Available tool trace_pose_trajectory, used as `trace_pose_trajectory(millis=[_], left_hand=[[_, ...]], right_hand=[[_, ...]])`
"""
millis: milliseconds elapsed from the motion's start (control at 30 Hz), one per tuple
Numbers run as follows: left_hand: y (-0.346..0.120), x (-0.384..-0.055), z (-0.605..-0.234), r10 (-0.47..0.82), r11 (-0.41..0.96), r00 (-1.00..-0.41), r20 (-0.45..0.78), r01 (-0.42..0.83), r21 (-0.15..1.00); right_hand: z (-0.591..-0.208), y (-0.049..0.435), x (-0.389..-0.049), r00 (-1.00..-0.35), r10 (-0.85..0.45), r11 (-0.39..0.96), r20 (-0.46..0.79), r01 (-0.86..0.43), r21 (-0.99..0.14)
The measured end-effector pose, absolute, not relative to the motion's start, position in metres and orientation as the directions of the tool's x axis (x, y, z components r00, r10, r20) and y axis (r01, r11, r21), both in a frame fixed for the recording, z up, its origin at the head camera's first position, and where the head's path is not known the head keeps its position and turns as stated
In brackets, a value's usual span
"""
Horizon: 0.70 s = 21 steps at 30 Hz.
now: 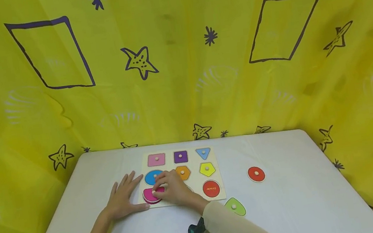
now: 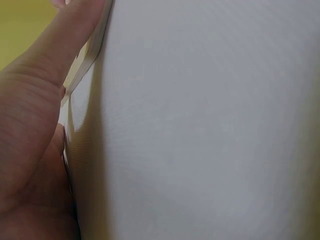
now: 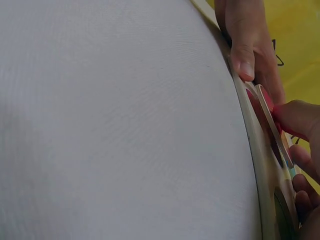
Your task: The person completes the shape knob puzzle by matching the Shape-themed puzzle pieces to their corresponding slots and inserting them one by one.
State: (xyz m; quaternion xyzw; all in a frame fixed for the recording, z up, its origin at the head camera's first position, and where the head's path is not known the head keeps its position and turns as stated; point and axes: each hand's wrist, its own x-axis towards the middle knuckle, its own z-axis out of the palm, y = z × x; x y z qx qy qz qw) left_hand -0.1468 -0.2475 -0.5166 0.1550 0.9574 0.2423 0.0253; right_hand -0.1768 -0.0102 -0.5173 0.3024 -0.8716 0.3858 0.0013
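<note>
A wooden knob puzzle board (image 1: pixel 193 159) lies flat on the white table. My right hand (image 1: pixel 175 189) pinches the small knob of a magenta rounded piece (image 1: pixel 149 195) with thumb and fingers, over the board's near left corner. From the right wrist view, the piece (image 3: pixel 272 117) shows slightly raised off the board, a dark red recess beneath it. My left hand (image 1: pixel 123 200) rests with fingers spread along the board's left edge, thumb at its near corner. Close by, a blue oval (image 1: pixel 150 178) sits in its slot, partly covered by my right hand.
Pink rectangle (image 1: pixel 153 160), purple square (image 1: pixel 180 160), blue triangle (image 1: pixel 203 156), orange hexagon (image 1: pixel 185 174) and yellow pentagon (image 1: pixel 208 172) sit in the board. A red printed circle recess (image 1: pixel 212 192) shows. Right of the board lie a red disc (image 1: pixel 253 175) and a green piece (image 1: pixel 239 207).
</note>
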Motion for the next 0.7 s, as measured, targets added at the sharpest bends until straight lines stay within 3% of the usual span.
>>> trace_pose_trajectory(millis=[267,700], left_hand=[[-0.2469,-0.147,-0.5159,0.31,0.832,-0.95,0.029,0.286,0.475],[-0.248,-0.1478,-0.5186,0.308,0.834,-0.951,0.023,0.282,0.474]], right_hand=[[-0.524,-0.0129,-0.1757,-0.763,-0.563,0.55,0.319,-0.634,-0.544],[-0.5207,-0.0126,-0.1699,-0.776,-0.549,0.56,0.311,-0.618,-0.552]])
